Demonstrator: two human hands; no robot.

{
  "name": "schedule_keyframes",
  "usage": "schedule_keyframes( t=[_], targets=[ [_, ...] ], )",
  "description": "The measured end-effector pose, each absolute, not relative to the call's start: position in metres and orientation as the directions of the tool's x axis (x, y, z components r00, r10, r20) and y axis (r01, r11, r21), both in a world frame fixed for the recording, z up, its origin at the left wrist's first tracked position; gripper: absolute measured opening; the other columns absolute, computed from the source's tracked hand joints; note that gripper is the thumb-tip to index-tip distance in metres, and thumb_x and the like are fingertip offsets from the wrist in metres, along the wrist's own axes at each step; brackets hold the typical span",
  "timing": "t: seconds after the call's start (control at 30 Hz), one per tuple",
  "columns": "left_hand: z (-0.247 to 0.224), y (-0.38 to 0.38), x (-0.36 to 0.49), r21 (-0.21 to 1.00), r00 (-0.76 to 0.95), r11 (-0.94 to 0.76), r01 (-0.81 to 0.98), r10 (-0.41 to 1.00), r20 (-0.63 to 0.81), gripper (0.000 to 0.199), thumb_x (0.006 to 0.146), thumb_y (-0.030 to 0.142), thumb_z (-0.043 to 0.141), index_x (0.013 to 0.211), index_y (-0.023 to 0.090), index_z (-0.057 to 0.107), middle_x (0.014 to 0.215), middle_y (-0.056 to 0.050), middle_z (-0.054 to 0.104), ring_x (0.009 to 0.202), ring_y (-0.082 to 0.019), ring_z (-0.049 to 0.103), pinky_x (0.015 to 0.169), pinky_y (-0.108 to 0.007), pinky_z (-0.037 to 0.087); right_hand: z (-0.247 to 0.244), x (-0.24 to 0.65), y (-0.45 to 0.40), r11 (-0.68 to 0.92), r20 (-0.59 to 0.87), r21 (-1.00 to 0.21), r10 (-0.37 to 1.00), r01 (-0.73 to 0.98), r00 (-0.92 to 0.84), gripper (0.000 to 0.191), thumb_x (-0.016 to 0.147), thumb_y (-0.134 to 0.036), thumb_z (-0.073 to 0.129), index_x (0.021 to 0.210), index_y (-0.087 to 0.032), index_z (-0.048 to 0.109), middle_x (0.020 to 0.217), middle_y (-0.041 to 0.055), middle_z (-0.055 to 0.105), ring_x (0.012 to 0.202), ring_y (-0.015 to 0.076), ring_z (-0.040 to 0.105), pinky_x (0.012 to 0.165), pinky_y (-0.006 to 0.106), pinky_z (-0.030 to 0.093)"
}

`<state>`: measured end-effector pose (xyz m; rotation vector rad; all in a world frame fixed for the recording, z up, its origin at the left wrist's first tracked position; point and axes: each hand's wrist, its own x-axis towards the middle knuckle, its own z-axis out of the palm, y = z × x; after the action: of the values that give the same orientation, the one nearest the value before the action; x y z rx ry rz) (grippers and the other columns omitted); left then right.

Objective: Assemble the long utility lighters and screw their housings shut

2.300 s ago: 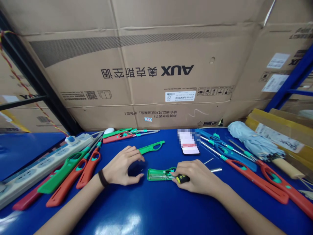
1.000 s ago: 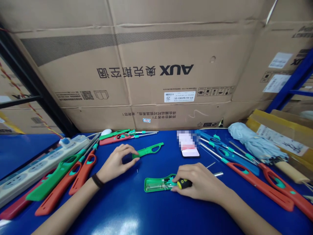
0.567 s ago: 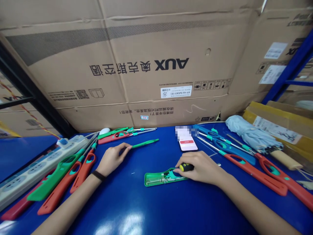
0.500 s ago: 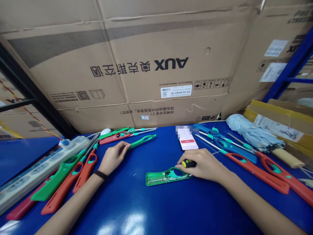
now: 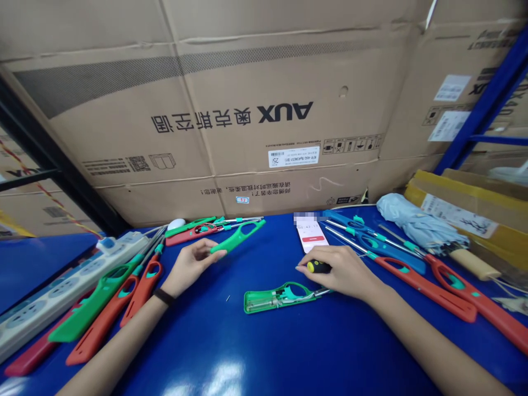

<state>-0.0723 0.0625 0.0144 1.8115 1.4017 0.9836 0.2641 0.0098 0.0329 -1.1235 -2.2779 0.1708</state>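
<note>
Blue table (image 5: 272,352), looped green cover (image 5: 229,242), open green casing (image 5: 260,310)

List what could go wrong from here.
The open casing lies with its inner parts exposed, so a bump might dislodge them. The tiny silvery piece lies loose on the table and could get swept away. The right hand, holding the yellow-black tool, is close to the phone and might knock it.
</note>
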Motion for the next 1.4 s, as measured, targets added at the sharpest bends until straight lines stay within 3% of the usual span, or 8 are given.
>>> schedule_keyframes(
  t=[0.17, 0.3, 0.43, 0.57, 0.77, 1.0, 1.17, 1.4],
  targets=[
    [0.028, 0.039, -0.05, 0.916, 0.415, -0.127, 0.381, 0.909, -0.047, 0.042, 0.062, 0.052, 0.075, 0.077, 0.015, 0.062, 0.063, -0.002, 0.067, 0.053, -0.015, 0.062, 0.052, -0.028, 0.053, 0.043, 0.266, 0.007, 0.646, 0.461, -0.391, 0.754, 0.656, -0.467, 0.046, 0.083, -0.037, 0.065, 0.127, -0.029, 0.052, 0.123, 0.0029, 0.061, 0.1, 0.0184, 0.064, 0.079, 0.027, 0.05],
    [0.028, 0.034, -0.044, 0.941, 0.498, -0.06, 0.334, 0.858, -0.123, 0.04, 0.063, 0.048, 0.077, 0.075, 0.014, 0.061, 0.06, -0.001, 0.064, 0.049, -0.012, 0.058, 0.05, -0.025, 0.052, 0.045, 0.27, 0.006, 0.607, 0.332, -0.437, 0.795, 0.664, -0.508, 0.028, 0.083, -0.04, 0.065, 0.108, -0.027, 0.064, 0.103, 0.0005, 0.071, 0.088, 0.0176, 0.067, 0.074, 0.026, 0.049],
    [0.029, 0.032, -0.042, 0.954, 0.504, -0.054, 0.296, 0.857, -0.108, 0.039, 0.067, 0.049, 0.074, 0.074, 0.014, 0.057, 0.065, -0.001, 0.064, 0.054, -0.012, 0.059, 0.054, -0.026, 0.054, 0.052, 0.285, 0.007, 0.484, 0.13, -0.454, 0.867, 0.748, -0.482, 0.033, 0.069, -0.051, 0.074, 0.091, -0.027, 0.07, 0.093, -0.0003, 0.072, 0.085, 0.0212, 0.066, 0.071, 0.028, 0.047],
    [0.028, 0.027, -0.031, 0.952, 0.489, -0.12, 0.283, 0.872, -0.035, 0.037, 0.076, 0.05, 0.067, 0.085, 0.015, 0.059, 0.078, -0.003, 0.066, 0.067, -0.015, 0.062, 0.063, -0.03, 0.056, 0.055, 0.301, 0.009, 0.422, -0.023, -0.501, 0.866, 0.756, -0.5, 0.019, 0.073, -0.042, 0.072, 0.085, -0.027, 0.073, 0.09, -0.0009, 0.071, 0.082, 0.0193, 0.065, 0.068, 0.025, 0.045],
    [0.012, 0.038, -0.035, 0.785, 0.361, -0.273, 0.556, 0.93, 0.068, 0.039, 0.084, 0.049, 0.056, 0.104, 0.017, 0.066, 0.085, -0.005, 0.07, 0.063, -0.016, 0.06, 0.056, -0.027, 0.049, 0.049, 0.301, 0.009, 0.384, -0.112, -0.497, 0.86, 0.778, -0.497, 0.011, 0.072, -0.034, 0.073, 0.078, -0.025, 0.073, 0.081, -0.0008, 0.073, 0.073, 0.0188, 0.066, 0.067, 0.026, 0.045],
    [0.02, 0.022, -0.024, 0.291, 0.52, -0.629, 0.721, 0.769, 0.373, 0.027, 0.088, 0.042, 0.056, 0.11, 0.029, 0.065, 0.114, -0.006, 0.062, 0.102, -0.025, 0.055, 0.093, -0.045, 0.039, 0.055, 0.293, 0.006, 0.398, -0.1, -0.474, 0.862, 0.785, -0.497, 0.008, 0.072, -0.03, 0.073, 0.079, -0.027, 0.073, 0.081, -0.0009, 0.074, 0.074, 0.0198, 0.067, 0.066, 0.026, 0.045],
    [0.015, -0.007, 0.007, 0.316, 0.691, -0.742, 0.591, 0.668, 0.276, 0.037, 0.085, 0.044, 0.062, 0.119, 0.03, 0.061, 0.11, -0.006, 0.062, 0.098, -0.024, 0.058, 0.087, -0.039, 0.045, 0.055, 0.291, 0.005, 0.431, -0.081, -0.486, 0.844, 0.76, -0.53, 0.008, 0.072, -0.025, 0.072, 0.08, -0.027, 0.073, 0.08, -0.0022, 0.074, 0.076, 0.0194, 0.067, 0.067, 0.025, 0.044],
    [0.0, -0.005, 0.008, 0.368, 0.651, -0.725, 0.582, 0.687, 0.324, 0.028, 0.09, 0.034, 0.057, 0.116, 0.027, 0.063, 0.101, -0.006, 0.064, 0.089, -0.022, 0.06, 0.08, -0.037, 0.05, 0.051, 0.288, 0.005, 0.447, -0.061, -0.441, 0.85, 0.779, -0.522, 0.003, 0.073, -0.026, 0.072, 0.074, -0.026, 0.07, 0.077, -0.0027, 0.072, 0.073, 0.0184, 0.066, 0.062, 0.024, 0.042]
  ],
)
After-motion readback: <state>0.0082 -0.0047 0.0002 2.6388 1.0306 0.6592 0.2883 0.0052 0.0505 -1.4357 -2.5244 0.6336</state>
